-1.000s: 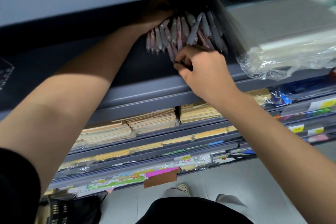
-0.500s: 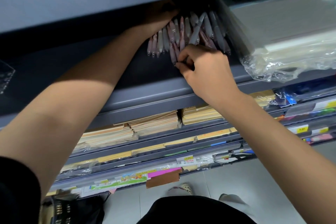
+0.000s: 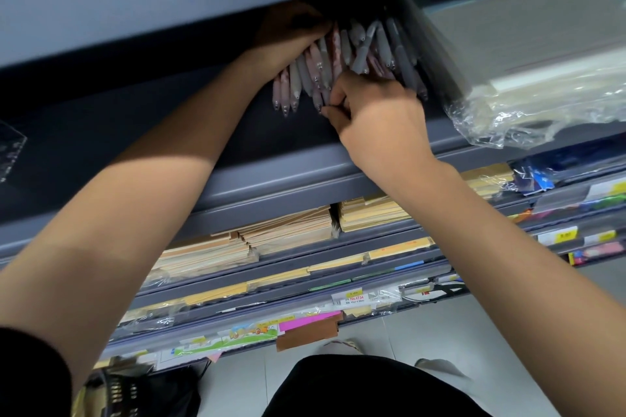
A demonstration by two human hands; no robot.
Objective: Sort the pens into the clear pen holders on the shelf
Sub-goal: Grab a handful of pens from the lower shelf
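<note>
The pens (image 3: 338, 57) lie in a bunch on the shelf (image 3: 271, 179), between both hands. The right hand (image 3: 379, 115) pinches their near tips. The left hand (image 3: 291, 34) touches their far ends; I cannot tell its grip.

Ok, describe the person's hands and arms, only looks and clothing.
The left hand and right hand are bare: no gloves, rings or watch show. The left forearm and right forearm are uncovered. A black sleeve covers the left upper arm; no sleeve shows on the right.
</note>
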